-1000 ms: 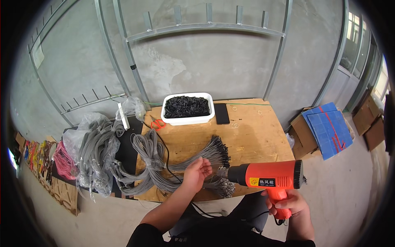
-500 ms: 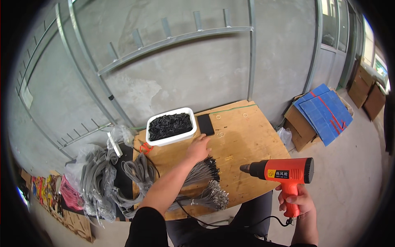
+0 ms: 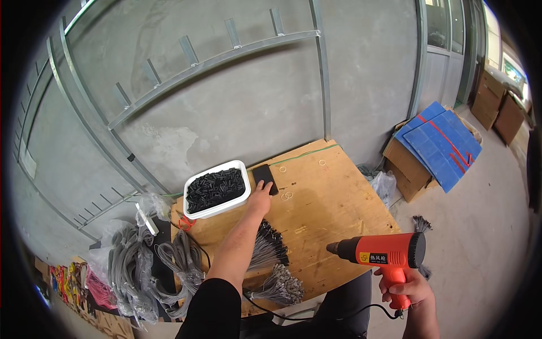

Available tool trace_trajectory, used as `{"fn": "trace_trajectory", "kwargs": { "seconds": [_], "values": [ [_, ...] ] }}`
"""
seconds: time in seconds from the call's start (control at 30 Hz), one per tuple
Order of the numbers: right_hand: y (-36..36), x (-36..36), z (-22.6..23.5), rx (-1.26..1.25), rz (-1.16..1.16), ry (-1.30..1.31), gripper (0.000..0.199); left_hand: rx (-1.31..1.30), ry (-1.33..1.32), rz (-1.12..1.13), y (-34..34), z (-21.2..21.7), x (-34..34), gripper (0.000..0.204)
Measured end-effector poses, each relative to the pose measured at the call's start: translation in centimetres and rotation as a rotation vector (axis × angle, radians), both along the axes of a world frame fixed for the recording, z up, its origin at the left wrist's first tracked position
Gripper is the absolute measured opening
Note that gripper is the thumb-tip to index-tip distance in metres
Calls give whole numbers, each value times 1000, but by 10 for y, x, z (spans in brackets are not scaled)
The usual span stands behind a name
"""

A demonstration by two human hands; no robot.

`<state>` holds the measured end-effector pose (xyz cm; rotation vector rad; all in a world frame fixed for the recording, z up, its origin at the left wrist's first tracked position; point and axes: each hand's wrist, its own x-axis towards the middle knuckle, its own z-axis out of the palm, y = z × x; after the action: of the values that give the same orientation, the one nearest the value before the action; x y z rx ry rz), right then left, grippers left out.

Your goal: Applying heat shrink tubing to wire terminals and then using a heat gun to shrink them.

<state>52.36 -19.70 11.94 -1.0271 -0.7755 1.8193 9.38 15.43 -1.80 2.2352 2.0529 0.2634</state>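
Head view, inventory of bench and hands. Heat gun (image 3: 389, 247), red and black, one: held up at the right of the worktable (image 3: 333, 209), nozzle over the wood, rear end past the edge. Barrel's long axis nearly level across the view, nozzle pointing left; handle downward, black cord (image 3: 282, 318) trailing left from its base. Right hand (image 3: 407, 286), one: fingers closed around the handle. Left hand (image 3: 259, 199), one: stretched over the table, fingertips on the phone, fingers slightly parted; whether it has hold cannot be told. Phone (image 3: 263, 174), black, one: lying near the back edge, beside the tub, long axis slanting from upper left to lower right.

Tub (image 3: 221, 211), white, one: left of the phone, filled with short black tubes (image 3: 217, 187), too many to count. Wire bundles, fanned ends, two: one black-tipped (image 3: 272, 243), one pale-tipped (image 3: 284, 285), ends toward the right. Thin rings (image 3: 287, 196), pale, four: two touching, two apart.
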Motion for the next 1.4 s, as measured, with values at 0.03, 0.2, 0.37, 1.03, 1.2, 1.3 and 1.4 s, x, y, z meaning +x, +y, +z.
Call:
{"fn": "trace_trajectory", "kwargs": {
  "seconds": [0.03, 0.2, 0.37, 1.03, 1.2, 1.3, 1.4],
  "values": [
    [2, -1, 0, -1, 4, -1, 63, -27, -27, 20, 1, 1, 0, 61],
    [14, -17, 7, 31, 83, 5, 64, 95, 46, 13, -11, 9, -5, 63],
    [14, -19, 19, 170, 232, -132, 65, 222, -313, -162, -97, 66, 0, 44],
    [30, -121, 80, 211, 215, -243, 91, 48, -262, -312, -349, 35, -89, 41],
    [37, -132, 75, 185, 237, -233, 93, 9, -137, -358, -344, 44, -53, 62],
    [37, -135, 75, 190, 234, -235, 93, -118, -91, -340, -338, 27, -39, 59],
    [34, -134, 77, 181, 224, -234, 90, -5, -145, -417, -346, 24, -48, 53]
  ]
}}
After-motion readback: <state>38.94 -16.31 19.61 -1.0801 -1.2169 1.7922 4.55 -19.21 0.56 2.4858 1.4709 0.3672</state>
